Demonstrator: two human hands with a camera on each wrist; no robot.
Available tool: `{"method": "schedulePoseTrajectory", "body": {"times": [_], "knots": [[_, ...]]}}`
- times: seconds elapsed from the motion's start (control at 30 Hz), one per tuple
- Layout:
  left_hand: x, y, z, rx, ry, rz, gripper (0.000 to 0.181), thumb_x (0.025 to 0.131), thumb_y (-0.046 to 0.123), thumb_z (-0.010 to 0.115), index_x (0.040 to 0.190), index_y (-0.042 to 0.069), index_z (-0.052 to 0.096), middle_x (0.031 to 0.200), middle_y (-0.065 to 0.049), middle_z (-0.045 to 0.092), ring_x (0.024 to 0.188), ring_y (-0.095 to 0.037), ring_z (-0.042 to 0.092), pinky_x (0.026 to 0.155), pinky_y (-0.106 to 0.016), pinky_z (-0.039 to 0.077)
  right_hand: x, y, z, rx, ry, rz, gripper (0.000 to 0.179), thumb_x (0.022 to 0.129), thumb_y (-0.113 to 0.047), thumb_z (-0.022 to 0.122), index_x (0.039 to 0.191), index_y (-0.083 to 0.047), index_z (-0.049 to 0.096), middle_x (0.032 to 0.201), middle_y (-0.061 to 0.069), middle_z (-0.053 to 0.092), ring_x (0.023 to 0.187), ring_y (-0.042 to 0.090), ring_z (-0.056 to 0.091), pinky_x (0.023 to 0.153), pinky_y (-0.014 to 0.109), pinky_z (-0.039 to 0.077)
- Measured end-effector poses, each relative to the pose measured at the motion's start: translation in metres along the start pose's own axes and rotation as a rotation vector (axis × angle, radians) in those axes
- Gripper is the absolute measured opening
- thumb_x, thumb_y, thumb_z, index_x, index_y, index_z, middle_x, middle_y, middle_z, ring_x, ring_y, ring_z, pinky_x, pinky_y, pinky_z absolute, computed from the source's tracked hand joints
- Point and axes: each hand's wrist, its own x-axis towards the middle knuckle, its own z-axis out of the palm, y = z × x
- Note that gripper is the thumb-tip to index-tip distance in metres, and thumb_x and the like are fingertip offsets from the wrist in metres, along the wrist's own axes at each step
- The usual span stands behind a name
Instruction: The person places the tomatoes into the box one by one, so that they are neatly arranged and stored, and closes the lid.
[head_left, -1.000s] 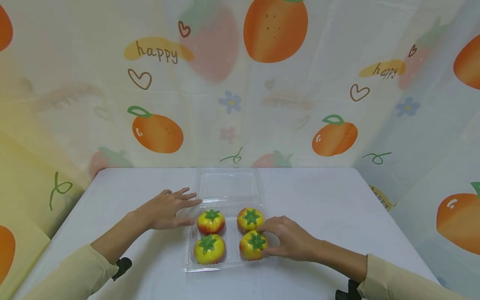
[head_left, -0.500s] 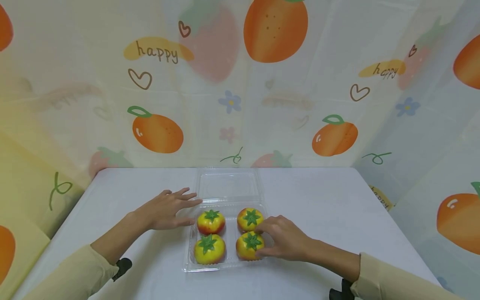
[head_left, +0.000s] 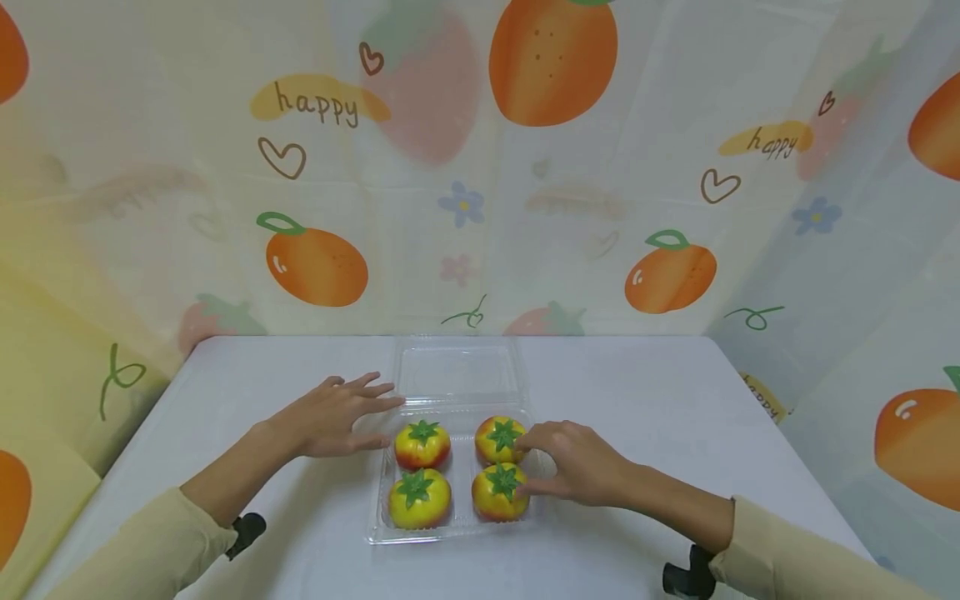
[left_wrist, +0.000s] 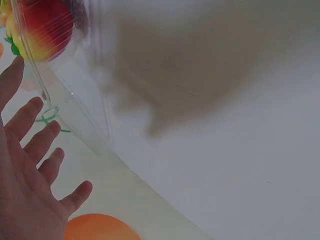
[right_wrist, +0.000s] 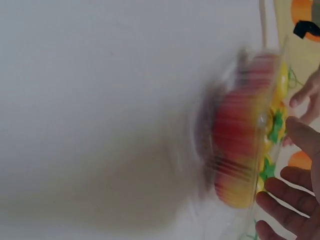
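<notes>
In the head view, a clear plastic clamshell box [head_left: 405, 539] lies with its lid [head_left: 459, 367] folded back. Two toy persimmons [head_left: 420, 500] sit on its left side, yellow and red with green star-shaped leaves. On its right side are a front persimmon [head_left: 495, 502] and a back persimmon [head_left: 491, 450]. My right hand [head_left: 581, 467] hovers at the right edge, thumb overlapping the front right one and forefinger beside the back right one; the right wrist view shows its fingers loosely spread. My left hand [head_left: 330, 422] reaches to the box's left side, fingers spread straight.
A white table [head_left: 637, 392] carries the box. Behind and at both sides hangs a curtain [head_left: 420, 250] printed with oranges, strawberries and hearts. Dark wrist cameras [head_left: 246, 533] are strapped under both beige sleeves [head_left: 165, 533].
The front right persimmon has shifted slightly left in the box. My right hand first moved left with it, then came off it and shifted up and right. My left hand stays put.
</notes>
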Motion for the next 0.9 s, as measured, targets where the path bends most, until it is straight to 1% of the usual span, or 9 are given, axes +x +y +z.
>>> {"method": "schedulePoseTrajectory", "body": {"times": [0.13, 0.27, 0.37, 0.43, 0.5, 0.57, 0.7, 0.8, 0.9], "knots": [[0.001, -0.004, -0.002, 0.008, 0.012, -0.008, 0.057, 0.092, 0.049, 0.063, 0.140, 0.018, 0.059, 0.144, -0.011, 0.055, 0.138, -0.041, 0.041, 0.100, -0.067, 0.041, 0.008, 0.011, -0.008, 0.068, 0.070, 0.032, 0.044, 0.087, -0.040, 0.077, 0.117, -0.009, 0.070, 0.110, 0.001, 0.072, 0.103, 0.019, 0.066, 0.091, 0.042, 0.055], [0.002, -0.008, -0.004, 0.003, 0.015, -0.007, 0.059, 0.093, 0.051, 0.061, 0.141, 0.017, 0.058, 0.144, -0.012, 0.054, 0.139, -0.042, 0.041, 0.100, -0.066, 0.041, 0.019, 0.029, -0.012, 0.128, 0.142, 0.057, 0.043, 0.088, -0.035, 0.076, 0.119, -0.007, 0.068, 0.112, 0.008, 0.071, 0.103, 0.027, 0.066, 0.088, 0.047, 0.055], [0.004, -0.010, -0.004, -0.010, 0.012, -0.008, 0.060, 0.093, 0.051, 0.060, 0.142, 0.016, 0.057, 0.145, -0.014, 0.054, 0.139, -0.042, 0.040, 0.101, -0.067, 0.040, 0.028, 0.044, -0.013, 0.162, 0.178, 0.087, 0.042, 0.089, -0.034, 0.075, 0.119, -0.006, 0.068, 0.115, 0.011, 0.070, 0.103, 0.028, 0.065, 0.087, 0.049, 0.056], [0.005, -0.011, -0.005, -0.019, 0.011, -0.023, 0.060, 0.093, 0.050, 0.061, 0.142, 0.016, 0.057, 0.146, -0.014, 0.053, 0.140, -0.043, 0.039, 0.101, -0.068, 0.039, 0.034, 0.053, -0.015, 0.191, 0.202, 0.108, 0.042, 0.089, -0.032, 0.075, 0.120, -0.005, 0.067, 0.117, 0.014, 0.069, 0.104, 0.029, 0.066, 0.087, 0.050, 0.056], [0.007, -0.014, -0.006, -0.044, 0.010, -0.051, 0.062, 0.094, 0.051, 0.060, 0.144, 0.015, 0.055, 0.147, -0.014, 0.051, 0.140, -0.044, 0.037, 0.102, -0.069, 0.037, 0.040, 0.061, -0.015, 0.215, 0.224, 0.140, 0.042, 0.090, -0.031, 0.074, 0.121, -0.003, 0.066, 0.121, 0.015, 0.068, 0.104, 0.029, 0.066, 0.087, 0.051, 0.056], [0.010, -0.016, -0.007, -0.090, 0.008, -0.096, 0.064, 0.095, 0.053, 0.058, 0.146, 0.014, 0.052, 0.149, -0.015, 0.049, 0.141, -0.044, 0.035, 0.104, -0.071, 0.033, 0.046, 0.066, -0.015, 0.239, 0.244, 0.171, 0.042, 0.092, -0.030, 0.073, 0.122, -0.002, 0.065, 0.124, 0.017, 0.066, 0.105, 0.030, 0.067, 0.088, 0.050, 0.056], [0.016, -0.024, -0.006, -0.228, -0.002, -0.197, 0.070, 0.096, 0.057, 0.052, 0.150, 0.013, 0.046, 0.152, -0.018, 0.043, 0.142, -0.047, 0.032, 0.105, -0.074, 0.027, 0.057, 0.077, -0.011, 0.265, 0.253, 0.239, 0.048, 0.094, -0.031, 0.070, 0.128, 0.001, 0.061, 0.131, 0.018, 0.062, 0.105, 0.030, 0.068, 0.087, 0.046, 0.057], [0.022, -0.031, -0.001, -0.346, 0.014, -0.261, 0.070, 0.097, 0.055, 0.052, 0.152, 0.012, 0.042, 0.153, -0.020, 0.042, 0.141, -0.047, 0.033, 0.107, -0.071, 0.028, 0.065, 0.083, -0.009, 0.300, 0.220, 0.293, 0.052, 0.096, -0.031, 0.067, 0.134, 0.004, 0.057, 0.137, 0.021, 0.058, 0.109, 0.033, 0.067, 0.088, 0.045, 0.057], [0.029, -0.037, 0.006, -0.468, 0.067, -0.309, 0.071, 0.098, 0.051, 0.054, 0.153, 0.008, 0.039, 0.152, -0.023, 0.042, 0.137, -0.047, 0.041, 0.105, -0.067, 0.035, 0.072, 0.089, -0.007, 0.344, 0.162, 0.339, 0.056, 0.098, -0.029, 0.063, 0.138, 0.008, 0.052, 0.141, 0.024, 0.053, 0.115, 0.038, 0.064, 0.093, 0.048, 0.054]]}}
